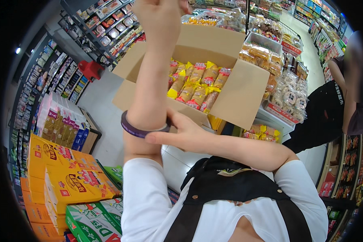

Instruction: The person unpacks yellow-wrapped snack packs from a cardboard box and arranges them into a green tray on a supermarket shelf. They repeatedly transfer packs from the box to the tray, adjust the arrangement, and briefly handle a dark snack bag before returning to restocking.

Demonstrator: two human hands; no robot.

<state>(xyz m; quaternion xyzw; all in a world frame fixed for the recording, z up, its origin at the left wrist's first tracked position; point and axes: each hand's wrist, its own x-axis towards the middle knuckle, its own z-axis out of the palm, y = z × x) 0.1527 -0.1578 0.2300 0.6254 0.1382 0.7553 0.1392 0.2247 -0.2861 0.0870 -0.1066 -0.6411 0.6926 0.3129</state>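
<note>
Purple wristband (pixel 139 130) rings the raised left forearm, and the right hand (pixel 181 131) is on it now, thumb and fingers in a narrow grip on the band. Left hand (pixel 161 14) is lifted high, partly cut off at the top edge; its grip I cannot tell. Just behind sits an open cardboard box (pixel 238 92) of yellow-and-red snack packets (pixel 197 84).

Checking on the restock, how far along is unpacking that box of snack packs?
Done: the cardboard box stands open, and the display bins beside it hold packs. In hand: no goods; the right hand touches a purple band on the raised left forearm, with the left hand up above the box. Left: snack packs fill the box in rows, so most seems undone.
</note>
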